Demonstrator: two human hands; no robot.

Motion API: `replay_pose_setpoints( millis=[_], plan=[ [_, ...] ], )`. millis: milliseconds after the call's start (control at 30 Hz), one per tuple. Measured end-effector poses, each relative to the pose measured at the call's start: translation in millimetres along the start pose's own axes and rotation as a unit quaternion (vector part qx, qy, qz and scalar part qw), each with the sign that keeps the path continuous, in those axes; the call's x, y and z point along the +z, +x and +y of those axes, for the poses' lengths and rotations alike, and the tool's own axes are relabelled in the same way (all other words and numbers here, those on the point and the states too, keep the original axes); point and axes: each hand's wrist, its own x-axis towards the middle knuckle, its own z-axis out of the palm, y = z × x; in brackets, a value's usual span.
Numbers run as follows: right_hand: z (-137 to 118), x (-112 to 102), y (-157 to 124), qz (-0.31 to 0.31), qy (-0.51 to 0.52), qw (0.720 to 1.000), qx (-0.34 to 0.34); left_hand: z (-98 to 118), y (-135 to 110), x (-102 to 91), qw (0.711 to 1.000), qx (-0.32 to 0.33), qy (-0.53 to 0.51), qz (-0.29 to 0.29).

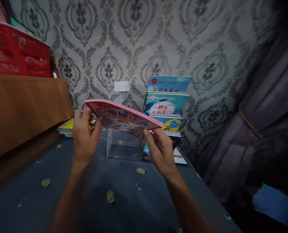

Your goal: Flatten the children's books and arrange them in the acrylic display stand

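Observation:
A thin pink-edged picture book (124, 121) is held in the air between my two hands, its red illustrated cover tilted toward me. My left hand (85, 134) grips the book's left end, thumb on the cover. On the lower right corner, my right hand (160, 147) has its thumb in front and its fingers behind. Below and behind the book stands a clear acrylic rack (124, 150), partly hidden. In its right part several books (168, 103) lean in stepped rows, blue covers facing me.
A small pile of books (66, 126) lies at the back left, beside a wooden cabinet (25, 110) that carries a red plastic basket (20, 51). Dark patterned cloth (90, 200) covers the surface. A tied curtain (246, 129) hangs at right; a white label (121, 86) is on the wall.

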Motion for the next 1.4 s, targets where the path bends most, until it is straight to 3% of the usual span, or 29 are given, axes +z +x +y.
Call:
replay_pose_setpoints(
  millis=[267, 433, 667, 900, 1200, 1400],
  plan=[
    [4, -11, 8, 0.028, -0.024, 0.999, -0.028, 5, -3, 2.7, 0.989, -0.049, -0.116, -0.075],
    [11, -12, 11, 0.03, -0.059, 0.997, -0.031, -2, -5, 10.3, 0.994, -0.044, -0.057, -0.084],
    [32, -5, 9, -0.02, -0.053, 0.998, 0.004, -21, -3, 18.2, 0.991, -0.044, 0.038, -0.118],
    [31, -6, 12, -0.064, -0.09, 0.994, -0.006, -33, -1, 20.0, 0.986, -0.052, 0.045, -0.154],
    [28, -11, 34, -0.05, -0.108, 0.991, -0.062, -31, 5, 25.3, 0.992, -0.063, -0.036, -0.105],
    [44, -19, 71, -0.061, -0.117, 0.988, -0.085, -27, 30, 37.1, 0.996, -0.015, 0.013, -0.086]
  ],
)
